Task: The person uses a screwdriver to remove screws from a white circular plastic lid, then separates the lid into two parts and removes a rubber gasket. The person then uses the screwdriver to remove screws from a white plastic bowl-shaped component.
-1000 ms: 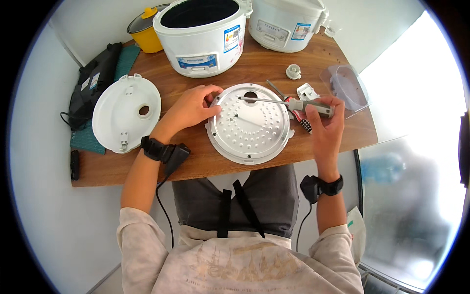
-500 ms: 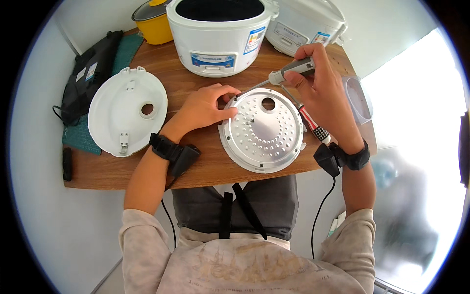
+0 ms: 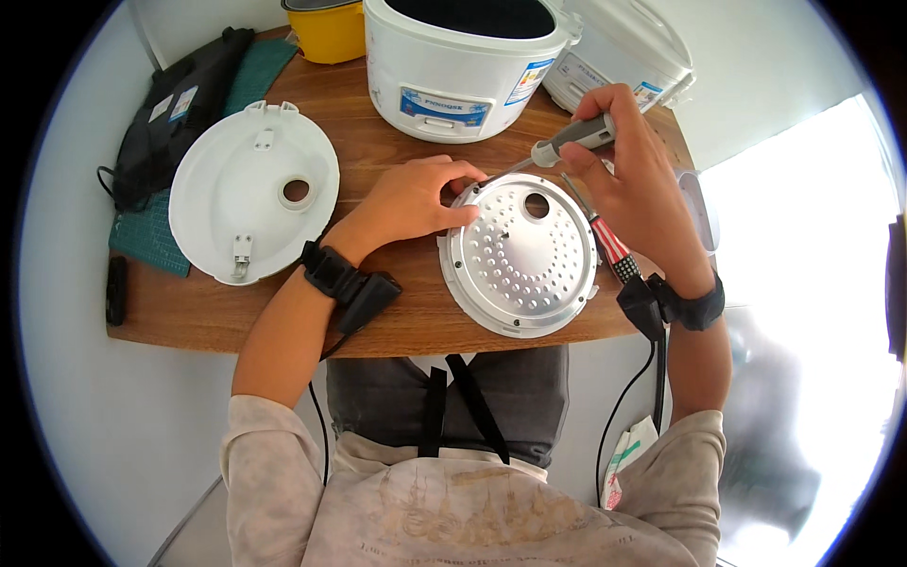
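A round silver inner lid (image 3: 515,248) of a rice cooker, with dimples, a hole and small screws around its rim, lies on the wooden table before me. My left hand (image 3: 420,203) grips its far left rim, thumb on top and fingers curled by the edge. My right hand (image 3: 628,175) is wrapped round the grey handle of a screwdriver (image 3: 588,135). The shaft slants down to the left, its tip at a rim screw beside my left fingertips. Beneath my right wrist, a second screwdriver (image 3: 614,249) with a red, white and black handle lies by the lid.
The white outer lid (image 3: 222,189) rests inner side up at the left. A white rice cooker body (image 3: 383,71) stands open at the back, beside another white cooker (image 3: 605,57) and a yellow pot (image 3: 326,33). A black bag-like item (image 3: 194,99) lies on a green mat (image 3: 146,241).
The whole view has shifted, so the table's things appear farther right or higher. Both hands keep their hold, and the screwdriver tip stays at the same spot on the rim.
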Action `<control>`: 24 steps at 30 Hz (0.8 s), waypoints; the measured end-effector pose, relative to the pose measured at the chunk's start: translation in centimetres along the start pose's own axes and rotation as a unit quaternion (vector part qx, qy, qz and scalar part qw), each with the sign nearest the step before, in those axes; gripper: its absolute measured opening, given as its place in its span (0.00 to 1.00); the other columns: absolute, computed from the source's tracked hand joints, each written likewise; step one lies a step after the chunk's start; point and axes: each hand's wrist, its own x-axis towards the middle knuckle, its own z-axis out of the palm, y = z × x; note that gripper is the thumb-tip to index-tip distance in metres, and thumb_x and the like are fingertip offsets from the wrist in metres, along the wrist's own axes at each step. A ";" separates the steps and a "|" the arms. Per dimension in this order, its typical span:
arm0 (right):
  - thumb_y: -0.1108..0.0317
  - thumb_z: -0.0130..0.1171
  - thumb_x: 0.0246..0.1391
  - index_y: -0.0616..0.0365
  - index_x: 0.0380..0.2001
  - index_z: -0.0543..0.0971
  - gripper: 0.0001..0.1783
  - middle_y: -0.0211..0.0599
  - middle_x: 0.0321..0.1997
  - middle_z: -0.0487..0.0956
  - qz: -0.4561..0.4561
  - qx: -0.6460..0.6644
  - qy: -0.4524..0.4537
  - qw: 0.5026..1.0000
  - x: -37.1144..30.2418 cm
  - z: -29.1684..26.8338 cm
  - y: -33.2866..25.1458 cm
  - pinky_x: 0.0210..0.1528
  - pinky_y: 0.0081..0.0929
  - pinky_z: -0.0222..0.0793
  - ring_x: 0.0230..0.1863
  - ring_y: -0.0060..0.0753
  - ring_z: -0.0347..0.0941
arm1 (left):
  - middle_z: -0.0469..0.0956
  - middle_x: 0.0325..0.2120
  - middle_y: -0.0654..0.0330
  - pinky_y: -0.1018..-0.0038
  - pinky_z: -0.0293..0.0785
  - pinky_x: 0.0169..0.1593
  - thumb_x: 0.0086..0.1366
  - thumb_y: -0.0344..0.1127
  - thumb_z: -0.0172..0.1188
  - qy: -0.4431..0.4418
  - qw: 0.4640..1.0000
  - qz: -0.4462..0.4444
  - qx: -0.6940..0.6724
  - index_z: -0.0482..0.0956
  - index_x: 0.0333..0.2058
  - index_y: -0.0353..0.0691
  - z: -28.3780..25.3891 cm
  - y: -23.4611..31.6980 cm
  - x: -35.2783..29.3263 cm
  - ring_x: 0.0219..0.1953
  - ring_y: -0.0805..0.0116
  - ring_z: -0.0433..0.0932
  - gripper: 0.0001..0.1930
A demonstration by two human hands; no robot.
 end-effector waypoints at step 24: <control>0.79 0.59 0.54 0.60 0.47 0.63 0.20 0.48 0.43 0.75 -0.046 0.005 -0.063 0.997 1.4 -0.4 -1.0 0.43 0.37 0.72 0.41 0.50 0.76 | 0.75 0.35 0.60 0.66 0.74 0.42 0.59 0.53 0.64 -0.018 0.998 -0.032 0.042 0.80 0.56 0.57 0.0 0.4 -0.1 0.39 0.62 0.78 0.25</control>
